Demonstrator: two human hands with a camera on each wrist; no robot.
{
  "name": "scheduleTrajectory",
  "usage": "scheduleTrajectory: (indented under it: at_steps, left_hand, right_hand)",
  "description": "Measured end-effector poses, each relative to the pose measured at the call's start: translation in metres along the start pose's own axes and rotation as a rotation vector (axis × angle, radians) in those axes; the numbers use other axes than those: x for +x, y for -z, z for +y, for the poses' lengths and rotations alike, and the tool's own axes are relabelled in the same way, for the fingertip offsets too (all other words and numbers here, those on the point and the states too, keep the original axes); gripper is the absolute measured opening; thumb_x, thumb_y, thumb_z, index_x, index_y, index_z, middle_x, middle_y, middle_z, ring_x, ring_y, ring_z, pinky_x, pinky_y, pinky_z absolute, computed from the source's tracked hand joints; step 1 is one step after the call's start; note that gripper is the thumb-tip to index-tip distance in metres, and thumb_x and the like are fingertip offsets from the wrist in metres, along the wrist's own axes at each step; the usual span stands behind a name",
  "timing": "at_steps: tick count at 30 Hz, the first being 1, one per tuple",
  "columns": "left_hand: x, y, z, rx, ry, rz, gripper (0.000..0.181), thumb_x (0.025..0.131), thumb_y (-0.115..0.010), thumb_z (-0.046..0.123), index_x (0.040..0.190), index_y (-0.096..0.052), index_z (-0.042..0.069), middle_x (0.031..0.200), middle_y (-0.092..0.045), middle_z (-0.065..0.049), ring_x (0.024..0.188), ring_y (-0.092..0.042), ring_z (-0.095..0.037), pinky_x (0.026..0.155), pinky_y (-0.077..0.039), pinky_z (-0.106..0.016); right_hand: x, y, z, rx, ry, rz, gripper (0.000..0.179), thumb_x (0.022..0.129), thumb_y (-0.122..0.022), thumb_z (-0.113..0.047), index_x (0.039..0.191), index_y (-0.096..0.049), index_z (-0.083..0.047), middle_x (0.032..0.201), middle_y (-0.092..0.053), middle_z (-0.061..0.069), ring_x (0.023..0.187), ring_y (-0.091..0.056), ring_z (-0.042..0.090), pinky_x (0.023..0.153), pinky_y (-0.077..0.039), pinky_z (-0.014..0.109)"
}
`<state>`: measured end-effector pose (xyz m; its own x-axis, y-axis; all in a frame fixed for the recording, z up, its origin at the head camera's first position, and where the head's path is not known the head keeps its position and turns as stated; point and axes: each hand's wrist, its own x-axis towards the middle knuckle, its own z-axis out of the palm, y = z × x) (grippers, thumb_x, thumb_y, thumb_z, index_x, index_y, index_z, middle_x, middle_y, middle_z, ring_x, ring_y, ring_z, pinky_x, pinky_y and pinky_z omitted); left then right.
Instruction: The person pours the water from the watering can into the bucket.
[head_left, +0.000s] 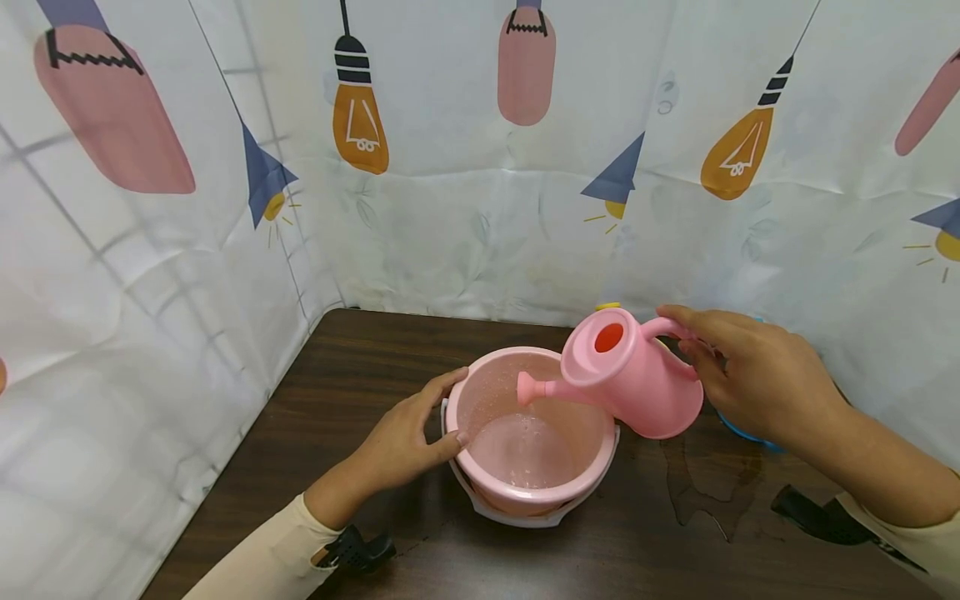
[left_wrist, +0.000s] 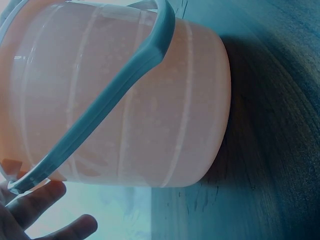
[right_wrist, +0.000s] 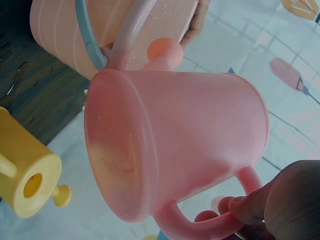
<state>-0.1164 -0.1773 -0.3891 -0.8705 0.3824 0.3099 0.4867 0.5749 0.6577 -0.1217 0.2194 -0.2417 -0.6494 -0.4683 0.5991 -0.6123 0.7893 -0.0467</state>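
A pink bucket stands on the table, some water in its bottom, its pale handle hanging down along the side. My left hand holds the bucket's left rim, with the thumb at the near part of the rim and the fingers farther back. In the left wrist view, two of its fingers extend beside the bucket wall. With my right hand I grip the handle of a pink watering can. The can is tilted left over the bucket's right rim, its spout head above the bucket's inside.
A yellow watering can stands to the right of the bucket, mostly hidden in the head view. Part of a blue object shows behind my right hand. Spilled water lies on the dark table. A printed curtain hangs behind.
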Motion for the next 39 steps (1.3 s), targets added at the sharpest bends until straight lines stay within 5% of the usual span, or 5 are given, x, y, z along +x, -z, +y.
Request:
scheduleTrajectory:
  at_steps: [39]
  left_hand:
    - [0.0,-0.0009,-0.003,0.002,-0.029,0.001,0.077,0.09,-0.068,0.045,0.158,-0.036,0.028,0.141,-0.059,-0.005,0.125,-0.058,-0.025,0.097,-0.046,-0.058]
  right_hand:
    - [0.0012,0.0005,-0.0007,-0.012,0.034,0.011,0.048,0.085,-0.077,-0.003,0.131,-0.07,-0.012,0.102,-0.074,0.001,0.074,-0.061,0.017,0.056,-0.048,0.043]
